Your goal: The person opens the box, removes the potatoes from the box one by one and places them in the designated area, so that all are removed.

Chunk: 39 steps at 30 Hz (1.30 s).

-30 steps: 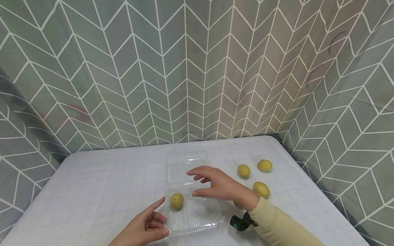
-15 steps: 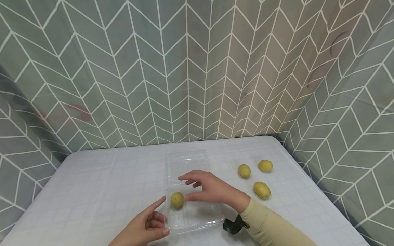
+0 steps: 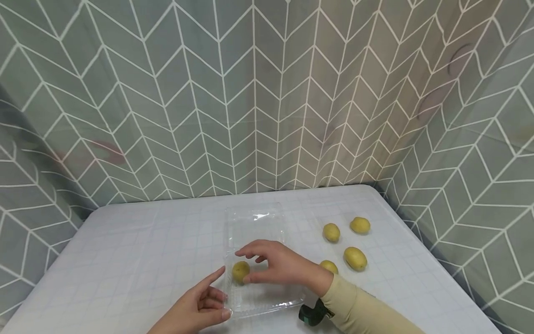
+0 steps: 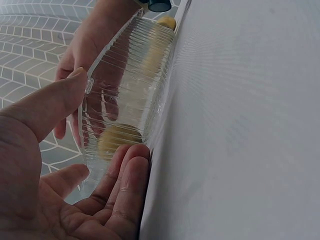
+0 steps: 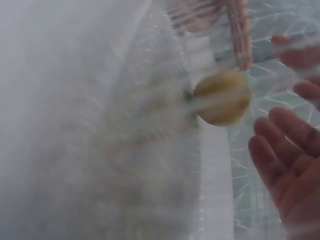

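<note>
A clear plastic clamshell container (image 3: pixel 271 297) lies on the table with its lid (image 3: pixel 254 227) laid back on the far side. One lemon (image 3: pixel 239 272) sits in the base near the left wall. Along that wall is my left hand (image 3: pixel 200 301). In the left wrist view, its thumb and fingers (image 4: pixel 132 175) touch the rim and ribbed side, without wrapping round them. My right hand (image 3: pixel 275 264) hovers over the base, fingers loosely bent, thumb close beside the lemon. The right wrist view shows a gap between the lemon (image 5: pixel 222 98) and the right fingers (image 5: pixel 275 150).
Several loose lemons lie right of the container, including one (image 3: pixel 355 259) near the right forearm and one (image 3: pixel 360 225) farther back. Another lemon (image 3: pixel 329 266) is partly behind the right wrist. A black device (image 3: pixel 313 314) hangs under that wrist. Patterned curtains (image 3: pixel 267 116) surround the white table (image 3: pixel 146 260).
My right hand has moved left and toward me, closer to the lemon in the container. A lemon hidden by the right forearm has come partly into view. My left hand stays put.
</note>
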Tool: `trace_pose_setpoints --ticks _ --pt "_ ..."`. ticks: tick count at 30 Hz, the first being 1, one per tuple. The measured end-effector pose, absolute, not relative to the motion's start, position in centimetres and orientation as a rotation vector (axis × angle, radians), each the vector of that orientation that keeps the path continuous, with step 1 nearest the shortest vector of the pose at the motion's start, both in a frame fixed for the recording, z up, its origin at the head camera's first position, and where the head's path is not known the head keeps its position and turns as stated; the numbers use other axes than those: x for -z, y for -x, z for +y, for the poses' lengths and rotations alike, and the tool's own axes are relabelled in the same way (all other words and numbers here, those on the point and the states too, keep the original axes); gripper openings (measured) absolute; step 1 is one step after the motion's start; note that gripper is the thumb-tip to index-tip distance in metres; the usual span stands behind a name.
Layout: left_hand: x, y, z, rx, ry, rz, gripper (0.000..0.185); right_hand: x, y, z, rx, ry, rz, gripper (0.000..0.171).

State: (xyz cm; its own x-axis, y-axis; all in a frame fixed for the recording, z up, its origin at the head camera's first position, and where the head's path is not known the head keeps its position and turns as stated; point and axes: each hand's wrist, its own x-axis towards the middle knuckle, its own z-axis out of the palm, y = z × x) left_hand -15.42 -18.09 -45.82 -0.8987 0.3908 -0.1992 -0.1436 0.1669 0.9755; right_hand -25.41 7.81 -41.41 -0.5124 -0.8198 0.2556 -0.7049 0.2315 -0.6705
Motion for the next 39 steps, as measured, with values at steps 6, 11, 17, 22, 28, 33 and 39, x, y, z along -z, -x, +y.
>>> trace_pose_setpoints --ticks 6,11,17,22,28,33,39 --pt "45.7 15.5 -18.0 -1.768 -0.209 2.037 0.089 41.9 25.2 7.5 1.112 1.539 2.333 0.047" --pt "45.4 15.5 -17.9 -1.76 -0.215 2.042 0.089 42.1 25.1 7.3 1.033 1.619 2.34 0.043" --pt "45.4 15.4 -17.8 -1.756 -0.215 2.055 0.09 42.4 25.2 7.1 0.95 1.606 2.374 0.048" --pt "45.6 15.4 -17.9 -1.771 -0.239 2.047 0.09 42.8 25.1 6.6 0.833 1.612 2.402 0.045" --pt "45.6 15.5 -17.9 -1.769 -0.252 2.045 0.089 43.0 24.9 6.4 0.686 1.675 2.479 0.042" --pt "45.6 15.5 -18.0 -1.772 -0.259 2.04 0.089 43.1 24.9 6.1 0.645 1.65 2.495 0.046" --pt "45.4 15.5 -17.9 -1.765 -0.252 2.041 0.088 42.9 24.7 6.1 0.628 1.622 2.512 0.045"
